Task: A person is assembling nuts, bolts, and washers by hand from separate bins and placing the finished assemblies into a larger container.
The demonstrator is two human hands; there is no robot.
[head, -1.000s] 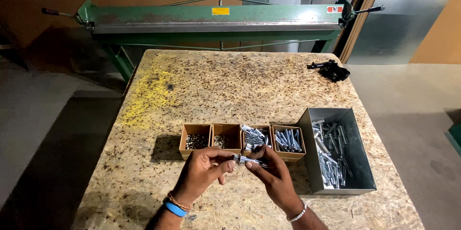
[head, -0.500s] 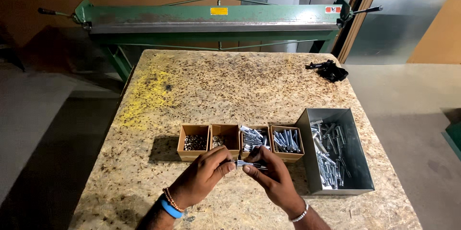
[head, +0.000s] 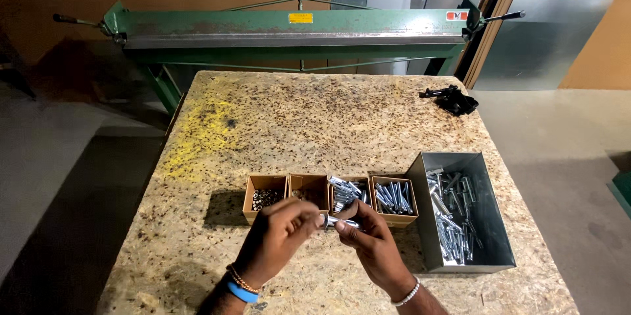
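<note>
My left hand (head: 279, 235) and my right hand (head: 369, 239) meet just in front of a row of small cardboard boxes (head: 328, 194). Between their fingertips they pinch a short silver bolt (head: 336, 221), held level above the table. The left fingers close on its left end, where a nut may sit, though I cannot tell. The right fingers grip its other end. The boxes hold nuts, washers and bolts.
A grey metal bin (head: 483, 177) with several loose bolts stands right of the boxes. A black tool (head: 452, 99) lies at the far right of the chipboard table (head: 296, 118). A green sheet-metal bending machine (head: 289, 29) stands behind the table.
Both hands stay together on the bolt. The fingers have shifted slightly around it, and the view has tilted a little.
</note>
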